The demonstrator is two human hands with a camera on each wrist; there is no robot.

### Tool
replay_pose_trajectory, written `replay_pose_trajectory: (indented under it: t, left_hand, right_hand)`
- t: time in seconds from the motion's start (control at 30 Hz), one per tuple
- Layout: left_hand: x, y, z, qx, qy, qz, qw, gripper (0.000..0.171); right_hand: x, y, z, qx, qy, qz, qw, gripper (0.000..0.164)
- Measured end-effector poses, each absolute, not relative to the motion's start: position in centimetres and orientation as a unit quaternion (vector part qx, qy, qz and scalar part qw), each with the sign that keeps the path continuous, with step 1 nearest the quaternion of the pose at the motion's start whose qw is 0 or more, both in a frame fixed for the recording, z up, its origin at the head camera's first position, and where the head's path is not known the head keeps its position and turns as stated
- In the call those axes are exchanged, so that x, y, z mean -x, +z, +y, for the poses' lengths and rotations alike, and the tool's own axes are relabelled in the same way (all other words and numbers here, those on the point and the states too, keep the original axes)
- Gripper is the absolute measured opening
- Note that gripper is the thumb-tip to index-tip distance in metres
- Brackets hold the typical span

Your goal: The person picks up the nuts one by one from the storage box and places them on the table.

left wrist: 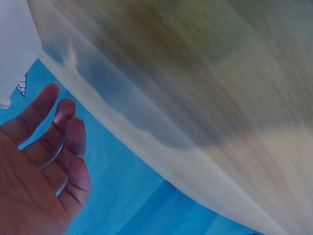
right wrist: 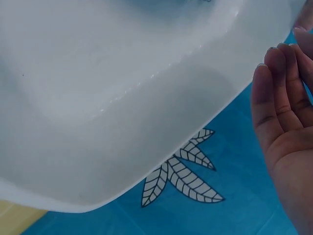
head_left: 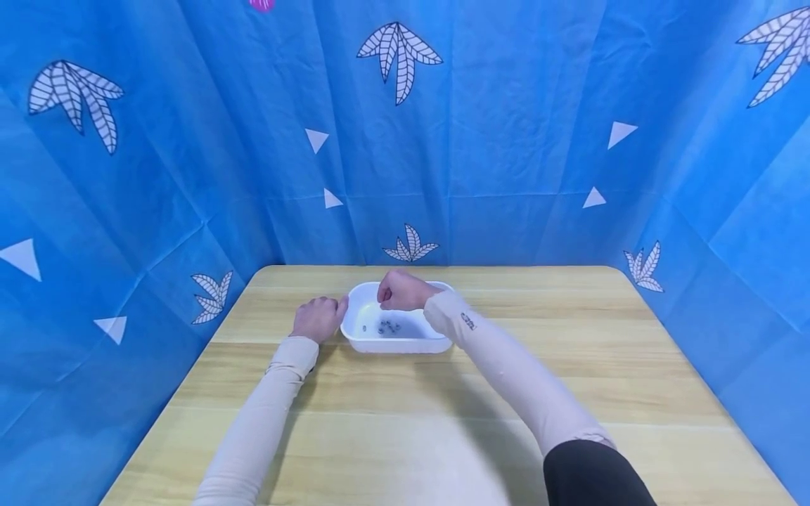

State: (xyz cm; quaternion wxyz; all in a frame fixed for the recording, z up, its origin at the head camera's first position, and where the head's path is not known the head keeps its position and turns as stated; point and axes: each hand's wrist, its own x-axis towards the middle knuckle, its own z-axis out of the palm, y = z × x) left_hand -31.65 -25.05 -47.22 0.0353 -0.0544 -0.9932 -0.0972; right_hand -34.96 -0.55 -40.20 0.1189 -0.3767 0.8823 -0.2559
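Note:
A white plastic tub [head_left: 399, 346] stands toward the back of the table, with several small grey metal pieces [head_left: 389, 327] on its floor. The left hand [head_left: 318, 318] is at the tub's left end, its thumb right at the rim. Loosely bent fingers show in the left wrist view, beside the tub's white side [left wrist: 17, 44]. Over the tub's back right part, the right hand [head_left: 405, 289] has its fingers bent in. The right wrist view shows its fingertips close together near the thumb; I cannot tell whether they pinch anything.
A light wooden table [head_left: 354, 436] carries the tub. Blue curtains [head_left: 519, 140] with white leaf prints hang behind it and along both sides. The right forearm crosses over the tub's right end.

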Motion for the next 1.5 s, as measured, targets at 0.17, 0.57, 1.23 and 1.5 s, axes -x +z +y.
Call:
replay_pose_trajectory:
  t: [0.17,0.57,1.23,1.5]
  left_hand:
    - [31.5,-46.9,-25.0,0.058,-0.1,-0.992,0.044,0.071]
    - [31.2,-47.1,-24.9,0.053,-0.097,-0.993,0.034,0.07]
    - [31.2,-47.4,-25.1,0.047,-0.093,-0.994,0.027,0.07]
    - [31.3,-47.3,-25.1,0.05,-0.086,-0.994,0.04,0.069]
  right_hand:
    - [35.2,-40.8,-1.0,0.376,-0.23,0.889,0.127,0.019]
    - [35.2,-41.9,-1.3,0.346,-0.2,0.905,0.149,0.022]
    - [34.3,-42.7,-2.0,0.282,-0.11,0.937,0.176,0.023]
    - [34.6,-43.4,-2.5,0.293,-0.104,0.93,0.195,0.018]
